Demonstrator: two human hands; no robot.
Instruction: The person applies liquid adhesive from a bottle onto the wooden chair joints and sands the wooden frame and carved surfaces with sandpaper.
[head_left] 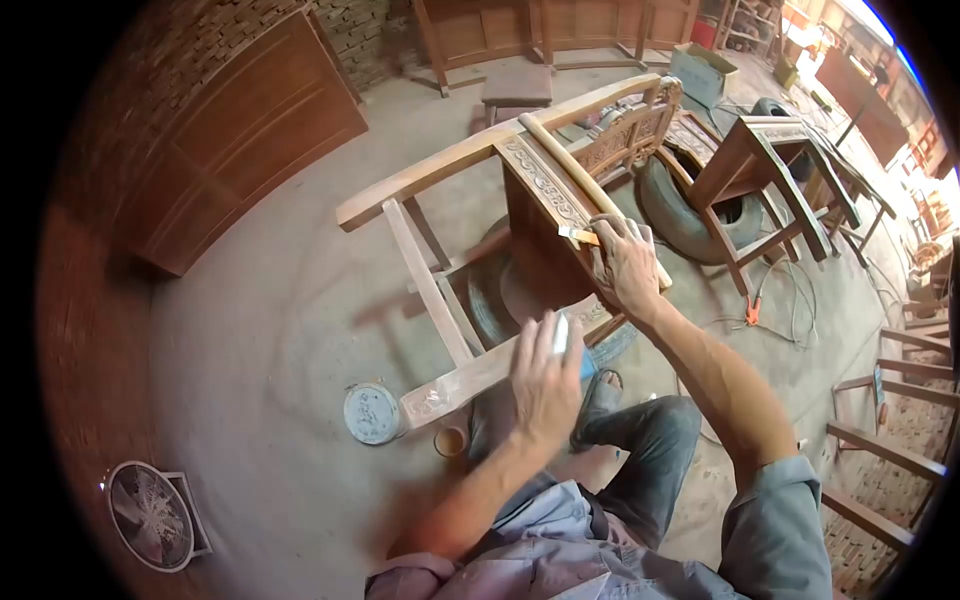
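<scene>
A carved wooden chair [545,185] lies tipped over in front of me, partly over a tyre [487,290]. My right hand [628,265] is at its carved seat edge, with fingers closed around a small tool with a yellow handle and pale tip [578,236]; its exact kind is unclear. Nearer my body, my left hand [545,390] is raised beside a pale chair leg [460,385]. A slim white object [561,333] shows between its fingers. Something blue [588,364] appears just right of that hand; whether it is held is unclear.
A lidded tub [372,413] and a small cup [450,440] stand by the chair leg. A fan [150,515] is at lower left. Further right are another tyre [690,215], a wooden stool [770,180], cables and orange-handled pliers [752,311]. Wooden panels [250,140] lean behind.
</scene>
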